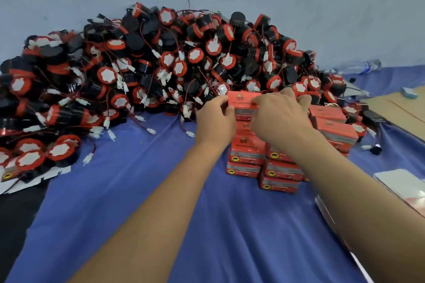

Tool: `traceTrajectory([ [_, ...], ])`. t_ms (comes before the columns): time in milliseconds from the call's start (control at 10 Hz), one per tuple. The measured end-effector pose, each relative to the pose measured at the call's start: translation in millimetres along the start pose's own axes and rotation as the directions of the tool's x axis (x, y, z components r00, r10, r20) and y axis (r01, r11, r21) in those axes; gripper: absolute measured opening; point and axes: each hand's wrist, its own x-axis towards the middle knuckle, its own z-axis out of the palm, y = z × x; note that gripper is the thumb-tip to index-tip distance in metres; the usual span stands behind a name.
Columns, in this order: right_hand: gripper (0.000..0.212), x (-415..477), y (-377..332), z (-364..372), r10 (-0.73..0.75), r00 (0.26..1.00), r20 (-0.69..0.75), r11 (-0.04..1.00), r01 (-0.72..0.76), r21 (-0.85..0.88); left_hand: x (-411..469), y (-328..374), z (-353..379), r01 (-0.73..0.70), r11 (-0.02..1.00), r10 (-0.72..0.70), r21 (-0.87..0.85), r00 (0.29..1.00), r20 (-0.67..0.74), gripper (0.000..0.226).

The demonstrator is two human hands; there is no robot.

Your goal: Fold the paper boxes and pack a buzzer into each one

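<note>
A red paper box sits on top of a stack of packed red boxes at centre right. My left hand grips the box's left end, thumb on its front. From the right, my right hand holds that box with its fingers curled over the top edge. A big heap of black and red buzzers with white plugs and thin wires fills the back and left of the blue cloth.
More packed red boxes lie to the right of the stack. Flat cardboard lies at the far right, a white flat sheet at the right edge. A plastic bottle lies by the wall. Flat unfolded boxes poke out at the left.
</note>
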Motion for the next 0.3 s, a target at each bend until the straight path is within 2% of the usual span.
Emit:
traceTrajectory([
  [100, 0.027, 21.7, 10.3, 16.2, 0.026, 0.985, 0.169, 0.994, -0.008, -0.106, 12.0, -13.3, 22.6, 0.063, 0.992, -0.076, 0.111, 0.990, 0.118, 0.026],
  [200, 0.042, 30.2, 16.8, 32.1, -0.013, 0.984, 0.176, 0.978, 0.049, -0.203, 11.3, -25.3, 31.5, 0.075, 0.993, -0.088, 0.096, 0.987, 0.134, 0.028],
  [300, 0.049, 28.6, 19.8, 35.5, -0.029, 0.994, 0.104, 0.991, 0.042, -0.129, 8.0, -30.9, 26.9, 0.088, 0.994, -0.095, 0.061, 0.987, 0.131, 0.034],
])
